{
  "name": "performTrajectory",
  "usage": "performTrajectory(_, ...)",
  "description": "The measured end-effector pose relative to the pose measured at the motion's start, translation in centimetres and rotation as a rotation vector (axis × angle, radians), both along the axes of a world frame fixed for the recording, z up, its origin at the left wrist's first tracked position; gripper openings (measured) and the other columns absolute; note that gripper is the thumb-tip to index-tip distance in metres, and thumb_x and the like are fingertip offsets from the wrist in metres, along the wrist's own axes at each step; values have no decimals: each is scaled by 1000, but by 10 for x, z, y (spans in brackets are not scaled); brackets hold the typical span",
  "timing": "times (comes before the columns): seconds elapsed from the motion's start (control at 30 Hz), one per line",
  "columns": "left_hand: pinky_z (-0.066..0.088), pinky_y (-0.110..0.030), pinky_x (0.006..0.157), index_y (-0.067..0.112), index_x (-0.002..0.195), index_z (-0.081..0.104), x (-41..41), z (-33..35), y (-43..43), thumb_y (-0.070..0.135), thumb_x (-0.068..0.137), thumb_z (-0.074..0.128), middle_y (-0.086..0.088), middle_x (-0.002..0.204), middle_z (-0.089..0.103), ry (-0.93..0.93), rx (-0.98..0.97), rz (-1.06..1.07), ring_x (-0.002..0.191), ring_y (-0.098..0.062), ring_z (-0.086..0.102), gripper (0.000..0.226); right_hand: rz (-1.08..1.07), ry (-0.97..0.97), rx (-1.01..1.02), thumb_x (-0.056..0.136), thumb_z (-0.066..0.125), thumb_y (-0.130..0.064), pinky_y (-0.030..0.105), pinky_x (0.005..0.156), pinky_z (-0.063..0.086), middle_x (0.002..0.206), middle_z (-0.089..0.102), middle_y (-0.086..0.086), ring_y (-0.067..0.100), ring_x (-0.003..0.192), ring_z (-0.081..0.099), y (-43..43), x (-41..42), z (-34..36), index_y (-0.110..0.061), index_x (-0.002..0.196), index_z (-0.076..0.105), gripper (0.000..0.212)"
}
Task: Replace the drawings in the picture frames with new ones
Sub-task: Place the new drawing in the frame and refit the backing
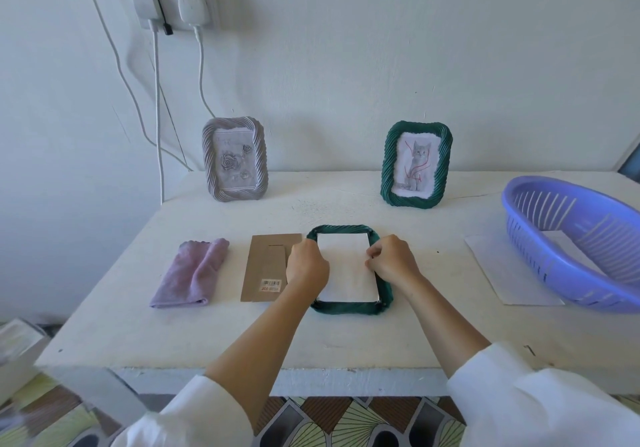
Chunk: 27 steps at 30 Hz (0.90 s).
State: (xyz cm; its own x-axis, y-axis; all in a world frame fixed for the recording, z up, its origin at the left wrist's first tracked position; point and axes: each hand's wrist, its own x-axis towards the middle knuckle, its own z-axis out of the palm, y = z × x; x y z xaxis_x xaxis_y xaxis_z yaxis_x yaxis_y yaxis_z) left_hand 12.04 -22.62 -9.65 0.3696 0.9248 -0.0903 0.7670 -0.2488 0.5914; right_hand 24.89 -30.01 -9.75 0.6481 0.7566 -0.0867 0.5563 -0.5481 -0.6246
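At the table's middle, the dark green rope-edged picture frame [349, 308] lies face down, a white paper sheet [346, 270] seated in its back. The left hand [306, 266] and right hand [393, 261], fingers curled, pinch its side edges; better to ease both sides evenly, avoiding creases.

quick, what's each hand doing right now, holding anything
Left hand: fingers curled at the left edge of the white sheet in the green frame; grip cannot be told.
Right hand: fingers curled, pinching the sheet's right edge.
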Motion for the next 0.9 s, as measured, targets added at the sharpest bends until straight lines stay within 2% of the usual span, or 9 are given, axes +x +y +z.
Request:
performTrajectory(0.07,30,-23,43,5,60,43,-3,1,1,-4,83,50,-8,62,45,-59,42,27,49,-17,41,26,-14,15,62,81,60,-4,26,80,46,113,65,9,25,102,60,-1,1,1,-9,110,64,30)
performTrajectory(0.17,29,-26,46,9,54,46,-12,6,5,-4,80,47,-2,61,37,-210,116,84,50,-19,32,30,-27,48,178,79,62,-3,24,76,43,105,66,9,20,92,60,1,1,6,-9,108,66,30)
performTrajectory(0.27,32,-27,58,16,66,53,-24,8,10,-2,80,48,-7,65,44,-318,107,109,60,-23,36,23,-14,76,232,77,65,-5,28,82,46,101,66,8,23,95,60,4,-2,14,-10,104,67,28)
performTrajectory(0.37,45,-26,69,7,93,71,-28,7,11,5,85,52,-7,84,64,-363,57,142,77,-25,59,20,2,111,232,76,66,-5,28,82,45,100,66,8,22,96,61,2,-2,14,-10,103,67,28)
performTrajectory(0.43,47,-25,72,4,103,69,-26,4,10,6,85,55,-7,95,69,-389,30,152,84,-21,62,23,17,145,220,76,67,-5,25,79,42,98,65,7,21,95,61,0,-1,13,-10,104,67,29)
performTrajectory(0.57,46,-24,76,6,109,67,-23,1,10,6,84,58,-9,109,68,-404,-10,132,96,-23,63,26,37,168,215,75,68,-5,24,80,42,105,66,8,16,93,59,-1,-1,10,-12,105,67,31)
performTrajectory(0.73,44,-25,65,10,104,69,-30,-1,13,8,82,51,-2,90,68,-424,36,261,80,-22,61,28,45,143,221,75,69,-9,27,82,45,108,65,7,19,98,60,1,-8,12,-13,108,66,33)
performTrajectory(0.83,47,-31,76,13,116,62,-47,-3,27,4,81,49,-8,111,63,-411,68,350,97,-26,60,38,126,138,264,76,68,-13,19,67,40,108,64,4,13,85,56,10,-27,14,-15,115,62,39)
performTrajectory(0.9,48,-32,85,15,125,55,-61,-7,36,5,84,51,-9,122,59,-361,65,333,108,-28,58,42,200,137,273,78,66,-18,16,66,39,113,63,1,12,88,56,19,-46,15,-19,120,58,43)
